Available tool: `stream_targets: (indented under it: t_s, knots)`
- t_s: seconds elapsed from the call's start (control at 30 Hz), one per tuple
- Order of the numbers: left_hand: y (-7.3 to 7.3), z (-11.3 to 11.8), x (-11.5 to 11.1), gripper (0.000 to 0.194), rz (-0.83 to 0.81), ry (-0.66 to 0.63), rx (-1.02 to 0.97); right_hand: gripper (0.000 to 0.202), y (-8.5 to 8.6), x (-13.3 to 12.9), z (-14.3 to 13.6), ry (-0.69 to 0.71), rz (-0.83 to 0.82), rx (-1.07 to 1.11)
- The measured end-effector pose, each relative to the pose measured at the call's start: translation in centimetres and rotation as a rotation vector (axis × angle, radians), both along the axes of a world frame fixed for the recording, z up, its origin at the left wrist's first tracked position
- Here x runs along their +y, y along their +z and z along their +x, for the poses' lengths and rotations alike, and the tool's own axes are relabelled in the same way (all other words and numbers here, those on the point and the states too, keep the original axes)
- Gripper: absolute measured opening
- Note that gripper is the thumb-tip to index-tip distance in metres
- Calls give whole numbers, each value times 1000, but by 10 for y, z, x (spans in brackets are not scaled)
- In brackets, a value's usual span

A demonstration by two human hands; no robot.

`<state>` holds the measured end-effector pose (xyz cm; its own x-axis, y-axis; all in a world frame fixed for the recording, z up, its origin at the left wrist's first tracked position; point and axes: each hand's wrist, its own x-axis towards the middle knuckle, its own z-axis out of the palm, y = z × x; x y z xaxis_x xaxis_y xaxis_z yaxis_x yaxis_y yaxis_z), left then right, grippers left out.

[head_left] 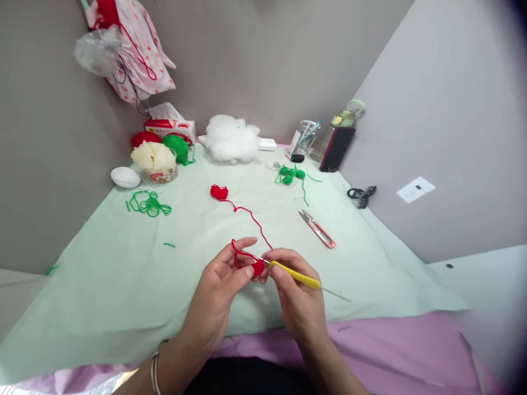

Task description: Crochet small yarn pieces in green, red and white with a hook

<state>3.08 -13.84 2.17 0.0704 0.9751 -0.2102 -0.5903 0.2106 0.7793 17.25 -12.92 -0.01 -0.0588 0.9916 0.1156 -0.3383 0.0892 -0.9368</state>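
A small red crocheted piece (257, 267) is pinched between the thumb and fingers of my left hand (224, 277). Red yarn (259, 227) loops around my raised left index finger and trails over the table to a small red yarn bundle (219, 192). My right hand (298, 285) grips a crochet hook (298, 275) by its yellow handle. The hook's metal tip points left and meets the red piece; whether it passes through a stitch is too small to tell. A thin metal shaft sticks out of the handle's other end.
Orange-handled thread snips (317, 229) lie right of centre. Behind them are small green crocheted pieces (291, 174), a phone (337, 149) and a clear pen cup (303, 140). White stuffing (231, 138) sits at the back. Loose green yarn (150, 203) and a white egg-shaped object (125, 177) are at left.
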Motion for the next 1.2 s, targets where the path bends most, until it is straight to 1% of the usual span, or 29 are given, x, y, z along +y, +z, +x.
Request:
stream_targets:
  t_s: [0.17, 0.27, 0.47, 0.57, 0.7, 0.87, 1.0, 1.07, 1.1, 1.2]
  knots:
    - [-2, -2, -4, 40, 25, -35, 79, 7, 5, 5, -1, -2, 129, -26]
    - [-3, -1, -5, 42, 19, -62, 71, 8, 9, 6, -2, 5, 123, -19]
    - [-3, -2, -3, 37, 24, -44, 79, 8, 10, 2, 0, 4, 95, -77]
    - [-2, -6, -2, 37, 75, -3, 172, 9, 9, 1, 1, -20, 100, -90]
    - [-2, -11, -3, 38, 145, 47, 373, 11, 12, 1, 0, -48, 126, -139]
    - [-6, -11, -6, 41, 239, 98, 581, 15, 14, -3, 0, -57, 193, -222]
    - [-3, -10, -5, 40, 293, 133, 744, 20, 12, -6, 1, -55, 284, -317]
    - [0, -10, -3, 42, 291, 112, 759, 21, 12, -6, 1, -42, 306, -339]
    - [2, -11, -2, 43, 281, 92, 745, 19, 12, -6, 1, -32, 290, -328]
    - [5, -14, 2, 43, 252, 70, 714, 10, 13, -3, 0, -2, 167, -216]
